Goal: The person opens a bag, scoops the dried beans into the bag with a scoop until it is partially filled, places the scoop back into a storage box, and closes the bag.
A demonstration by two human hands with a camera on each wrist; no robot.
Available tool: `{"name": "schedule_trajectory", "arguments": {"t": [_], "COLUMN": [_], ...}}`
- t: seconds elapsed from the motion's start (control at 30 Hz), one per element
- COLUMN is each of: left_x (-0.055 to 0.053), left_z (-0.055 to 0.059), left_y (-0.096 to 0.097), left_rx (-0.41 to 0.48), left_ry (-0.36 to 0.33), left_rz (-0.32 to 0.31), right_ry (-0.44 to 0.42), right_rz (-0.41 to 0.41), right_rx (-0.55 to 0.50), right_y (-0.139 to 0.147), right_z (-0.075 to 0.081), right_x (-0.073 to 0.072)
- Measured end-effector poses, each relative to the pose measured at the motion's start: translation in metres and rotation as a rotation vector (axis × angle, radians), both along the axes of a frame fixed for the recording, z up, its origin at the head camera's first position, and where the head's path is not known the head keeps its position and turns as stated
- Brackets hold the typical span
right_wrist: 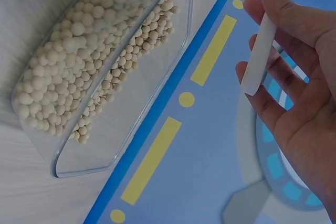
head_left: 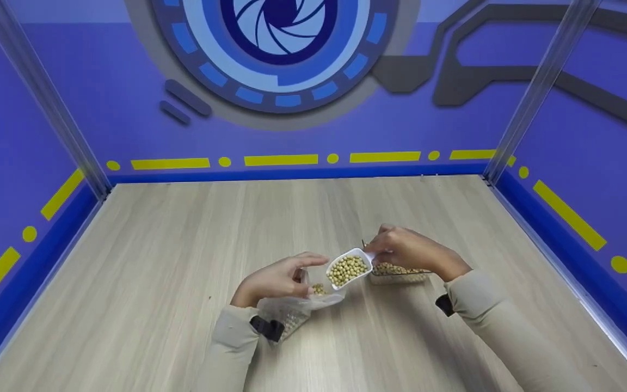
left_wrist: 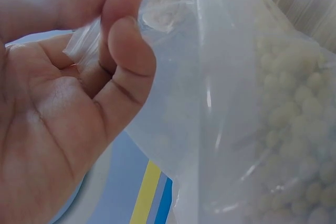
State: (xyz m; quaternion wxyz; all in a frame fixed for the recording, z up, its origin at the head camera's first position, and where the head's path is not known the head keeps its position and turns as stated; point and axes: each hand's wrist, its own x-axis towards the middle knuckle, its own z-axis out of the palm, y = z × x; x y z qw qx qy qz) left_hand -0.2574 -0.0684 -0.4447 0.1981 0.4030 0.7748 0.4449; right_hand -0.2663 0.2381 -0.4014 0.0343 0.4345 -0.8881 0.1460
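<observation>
My left hand [head_left: 275, 279] pinches the mouth of a clear plastic bag [head_left: 324, 300] between thumb and fingers. In the left wrist view the bag [left_wrist: 170, 93] hangs beside the palm, with many pale round beans [left_wrist: 299, 114] inside. My right hand [head_left: 409, 250] grips a white scoop by its handle [right_wrist: 260, 59]. Beans [head_left: 348, 270] fill the scoop, which is held over the right side of the bag's mouth, tilted slightly toward it. Below the right hand stands a clear rectangular container [head_left: 399, 280], partly hidden by that hand; it holds more beans [right_wrist: 97, 35].
A wood-grain table [head_left: 145, 283] lies under everything. Blue printed panels [head_left: 340, 136] with yellow dashes close it in at the back and both sides. Metal posts [head_left: 542, 81] stand at the back corners.
</observation>
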Motion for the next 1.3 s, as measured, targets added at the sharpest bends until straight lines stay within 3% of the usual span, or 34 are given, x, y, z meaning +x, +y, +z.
{"name": "schedule_trajectory", "arguments": {"t": [0.33, 1.1, 1.3], "left_x": [0.0008, 0.0014, 0.0017], "left_z": [0.0007, 0.0004, 0.0003], "left_y": [0.0004, 0.0008, 0.001], "left_rx": [0.015, 0.007, 0.023], "left_ry": [-0.038, -0.044, -0.054], "left_rz": [0.002, -0.011, -0.027], "right_ry": [0.015, 0.018, 0.027], "right_rz": [0.014, 0.014, 0.046], "right_rx": [0.022, 0.073, 0.056], "right_y": [-0.0011, -0.0062, -0.0063], "right_z": [0.0022, 0.0093, 0.009], "right_x": [0.0003, 0.0019, 0.001]}}
